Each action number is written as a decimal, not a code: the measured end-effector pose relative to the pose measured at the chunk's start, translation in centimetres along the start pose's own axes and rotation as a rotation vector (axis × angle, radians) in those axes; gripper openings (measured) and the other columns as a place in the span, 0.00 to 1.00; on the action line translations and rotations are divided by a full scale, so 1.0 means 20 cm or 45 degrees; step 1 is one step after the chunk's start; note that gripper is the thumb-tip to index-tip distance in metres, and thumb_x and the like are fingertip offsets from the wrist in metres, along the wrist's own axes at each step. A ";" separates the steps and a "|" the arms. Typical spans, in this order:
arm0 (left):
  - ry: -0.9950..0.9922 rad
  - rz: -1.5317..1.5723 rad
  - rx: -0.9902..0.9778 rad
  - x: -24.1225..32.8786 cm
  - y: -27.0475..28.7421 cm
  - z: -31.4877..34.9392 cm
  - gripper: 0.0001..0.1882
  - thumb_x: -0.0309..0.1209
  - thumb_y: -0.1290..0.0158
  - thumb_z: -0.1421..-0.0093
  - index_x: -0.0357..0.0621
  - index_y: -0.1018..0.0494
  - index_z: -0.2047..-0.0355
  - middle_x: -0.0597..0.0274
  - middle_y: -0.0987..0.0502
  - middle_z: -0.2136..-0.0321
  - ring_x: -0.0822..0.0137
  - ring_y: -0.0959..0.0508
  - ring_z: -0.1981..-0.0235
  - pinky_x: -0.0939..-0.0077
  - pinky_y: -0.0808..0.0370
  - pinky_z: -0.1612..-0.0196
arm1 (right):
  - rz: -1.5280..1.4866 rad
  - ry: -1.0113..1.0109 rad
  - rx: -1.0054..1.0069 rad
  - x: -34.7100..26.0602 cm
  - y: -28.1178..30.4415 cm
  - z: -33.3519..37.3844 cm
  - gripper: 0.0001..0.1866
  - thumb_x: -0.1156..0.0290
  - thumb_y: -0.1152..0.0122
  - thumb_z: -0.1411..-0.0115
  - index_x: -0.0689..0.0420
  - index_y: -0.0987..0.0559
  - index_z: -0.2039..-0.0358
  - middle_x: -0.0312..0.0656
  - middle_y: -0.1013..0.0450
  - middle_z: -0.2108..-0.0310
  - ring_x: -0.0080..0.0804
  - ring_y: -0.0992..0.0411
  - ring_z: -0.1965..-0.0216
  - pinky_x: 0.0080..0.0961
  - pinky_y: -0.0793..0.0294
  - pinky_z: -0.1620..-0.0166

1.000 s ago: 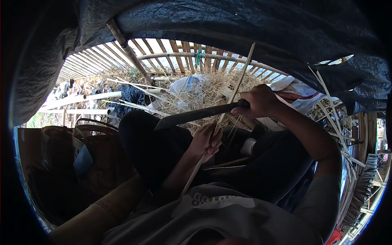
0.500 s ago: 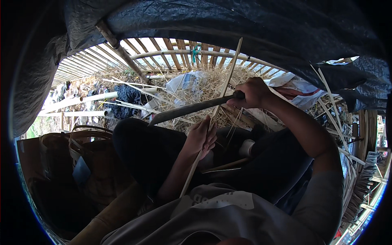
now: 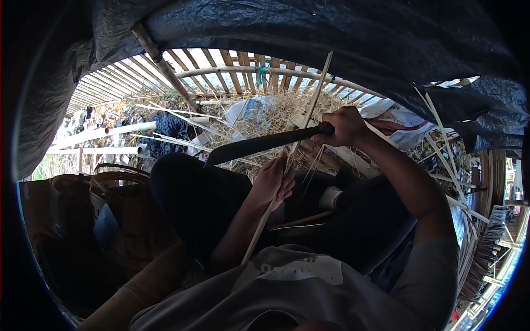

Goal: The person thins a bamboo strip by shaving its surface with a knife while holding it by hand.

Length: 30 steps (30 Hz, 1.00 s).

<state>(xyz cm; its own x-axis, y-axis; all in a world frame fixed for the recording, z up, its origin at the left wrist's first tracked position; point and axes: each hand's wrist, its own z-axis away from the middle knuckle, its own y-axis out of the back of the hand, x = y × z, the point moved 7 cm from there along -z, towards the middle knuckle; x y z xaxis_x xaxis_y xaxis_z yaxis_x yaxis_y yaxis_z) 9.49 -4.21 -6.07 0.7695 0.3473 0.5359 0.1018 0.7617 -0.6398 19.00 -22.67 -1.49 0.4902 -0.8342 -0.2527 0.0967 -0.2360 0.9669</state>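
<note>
My left hand point(image 3: 273, 180) is closed around a long, thin bamboo strip point(image 3: 317, 91) in front of my lap. The strip slants from my shirt up and away to the right, and its far end stands free. In my right hand point(image 3: 346, 127), farther away and to the right, is the handle of a machete point(image 3: 256, 145) with a long dark blade. The blade points left and slightly toward me, crossing the strip just beyond my left hand. It appears to touch the strip there. The blade's tip hangs near my left knee point(image 3: 185, 182).
Dry shavings point(image 3: 287, 113) lie in a heap beyond my legs. Bamboo poles point(image 3: 113, 150) and a dark blue cloth point(image 3: 167, 134) are at the left, near a woven basket point(image 3: 118, 220). Long split strips point(image 3: 444, 143) lean at the right. A slatted bamboo fence point(image 3: 221, 71) stands behind, under a dark tarp point(image 3: 309, 27).
The blade has turned a little, so more of its flat side shows. The strip's far end has shifted slightly right. Both hands keep their grips.
</note>
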 end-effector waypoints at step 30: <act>0.038 -0.189 0.001 -0.05 -0.01 0.07 0.24 0.46 0.66 0.26 0.40 0.33 0.69 0.71 0.42 0.92 0.78 0.44 0.97 0.82 0.48 0.94 | 0.201 -0.427 -0.087 0.38 0.05 0.08 0.35 0.29 0.49 0.44 0.53 0.18 0.74 0.45 0.24 0.79 0.44 0.21 0.71 0.41 0.23 0.64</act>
<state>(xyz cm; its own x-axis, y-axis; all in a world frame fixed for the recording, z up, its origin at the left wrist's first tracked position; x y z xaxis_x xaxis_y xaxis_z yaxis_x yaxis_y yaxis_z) 7.78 -3.90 -5.65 0.7642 0.2148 0.6081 0.2154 0.8037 -0.5547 21.31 -30.03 -2.40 0.1937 -0.9772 -0.0865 0.1059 -0.0668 0.9921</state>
